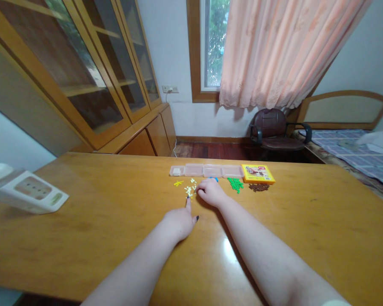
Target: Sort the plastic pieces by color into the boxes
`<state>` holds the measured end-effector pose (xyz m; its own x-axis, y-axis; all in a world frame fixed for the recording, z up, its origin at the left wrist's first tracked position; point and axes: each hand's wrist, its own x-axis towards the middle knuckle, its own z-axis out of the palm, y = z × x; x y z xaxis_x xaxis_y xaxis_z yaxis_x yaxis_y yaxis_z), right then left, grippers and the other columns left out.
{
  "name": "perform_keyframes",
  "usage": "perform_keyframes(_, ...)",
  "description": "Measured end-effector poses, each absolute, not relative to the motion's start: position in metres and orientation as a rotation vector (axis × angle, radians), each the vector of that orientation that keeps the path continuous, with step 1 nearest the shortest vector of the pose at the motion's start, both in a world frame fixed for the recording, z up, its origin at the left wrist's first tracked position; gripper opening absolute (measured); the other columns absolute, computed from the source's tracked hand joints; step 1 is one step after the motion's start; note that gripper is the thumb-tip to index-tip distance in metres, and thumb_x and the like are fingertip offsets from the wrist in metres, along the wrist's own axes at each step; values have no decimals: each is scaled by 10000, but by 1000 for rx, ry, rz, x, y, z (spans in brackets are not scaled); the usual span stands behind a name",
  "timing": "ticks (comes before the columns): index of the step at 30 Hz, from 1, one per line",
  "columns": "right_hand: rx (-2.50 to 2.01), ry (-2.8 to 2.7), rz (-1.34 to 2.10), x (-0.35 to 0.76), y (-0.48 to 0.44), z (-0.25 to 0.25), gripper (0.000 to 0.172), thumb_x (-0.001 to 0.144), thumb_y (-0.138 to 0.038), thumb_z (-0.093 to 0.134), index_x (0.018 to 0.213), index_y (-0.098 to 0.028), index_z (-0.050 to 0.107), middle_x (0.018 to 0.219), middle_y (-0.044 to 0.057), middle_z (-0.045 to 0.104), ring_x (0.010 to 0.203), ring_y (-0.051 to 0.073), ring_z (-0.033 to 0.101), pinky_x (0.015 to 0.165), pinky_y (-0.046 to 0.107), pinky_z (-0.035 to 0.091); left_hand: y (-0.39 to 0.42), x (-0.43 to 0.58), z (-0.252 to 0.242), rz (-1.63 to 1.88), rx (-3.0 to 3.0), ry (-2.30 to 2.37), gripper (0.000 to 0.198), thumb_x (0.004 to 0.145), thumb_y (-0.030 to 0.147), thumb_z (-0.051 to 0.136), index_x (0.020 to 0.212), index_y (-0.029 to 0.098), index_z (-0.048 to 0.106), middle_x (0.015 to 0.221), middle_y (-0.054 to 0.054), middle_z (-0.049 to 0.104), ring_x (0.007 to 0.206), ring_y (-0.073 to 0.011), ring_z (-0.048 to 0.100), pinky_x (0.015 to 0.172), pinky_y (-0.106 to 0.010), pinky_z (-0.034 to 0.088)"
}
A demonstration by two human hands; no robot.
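My left hand [179,223] has its index finger stretched out, its tip touching a scatter of small pale-yellow pieces [189,191]. The thumb stands apart, and I see nothing held in this hand. Just right of that scatter, my right hand [211,192] is closed, fingertips down at the table; what they hold, if anything, is hidden. Behind it a few blue pieces [214,179] peek out, mostly covered. Yellow pieces [178,183] lie to the left. Green pieces [235,184] and brown pieces [259,187] form piles to the right.
A row of clear plastic compartments [203,171] lies behind the piles, a whitish item in the leftmost one. The yellow box [258,174] adjoins its right end. A white plastic container [35,191] stands at the table's left. Beyond the far edge is a brown chair [274,129].
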<state>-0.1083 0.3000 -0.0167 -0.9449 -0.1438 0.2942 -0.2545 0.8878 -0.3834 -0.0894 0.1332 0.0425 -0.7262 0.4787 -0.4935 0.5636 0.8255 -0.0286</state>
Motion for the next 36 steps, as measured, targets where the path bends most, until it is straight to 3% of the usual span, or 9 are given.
perform_keyframes(7,294,-2796,622,-108,300,-17,230,774,-130,507,808,-194,725,820,34,716,791,160,604,782,264,391,134,-96,37,-232,824,2529,649,913,400,309,1478,122,149,1126,-208,649,1008,-334,631,824,-448,485)
perform_keyframes(14,281,-2828,626,-109,300,-15,239,786,-130,495,816,-192,724,833,34,717,811,153,610,789,256,394,131,-82,40,-263,732,2541,664,891,384,360,1433,14,259,1078,-248,655,988,-349,636,808,-439,492)
perform_keyframes(19,276,-2823,636,-109,300,-16,245,779,-127,492,813,-196,725,829,31,717,805,153,608,788,256,398,134,-96,35,-292,572,2572,716,896,390,345,1416,-81,203,1090,-297,630,1027,-355,617,824,-443,481)
perform_keyframes(25,285,-2812,672,-109,300,-18,255,776,-122,486,813,-195,728,834,28,719,793,146,615,774,241,407,121,-119,43,-214,532,2725,653,902,359,334,1405,-51,259,1157,-267,608,1043,-319,601,853,-410,464)
perform_keyframes(28,279,-2823,666,-108,300,-16,250,781,-125,492,822,-195,728,840,29,718,811,148,617,787,243,410,119,-98,48,-272,638,2895,652,884,390,377,1398,-6,314,1278,-266,521,1164,-340,503,903,-447,435)
perform_keyframes(31,276,-2832,663,-108,300,-14,254,788,-123,490,833,-197,730,845,29,719,834,150,618,806,246,411,128,-68,42,-247,754,2757,623,868,401,413,1377,41,386,1398,-250,405,1281,-351,391,1004,-520,351)
perform_keyframes(36,278,-2807,701,-109,299,-15,253,780,-116,493,823,-190,731,835,36,718,815,154,617,799,252,414,143,-60,19,-327,758,2673,719,847,472,438,1398,20,352,1469,-262,243,1362,-386,244,1070,-597,202)
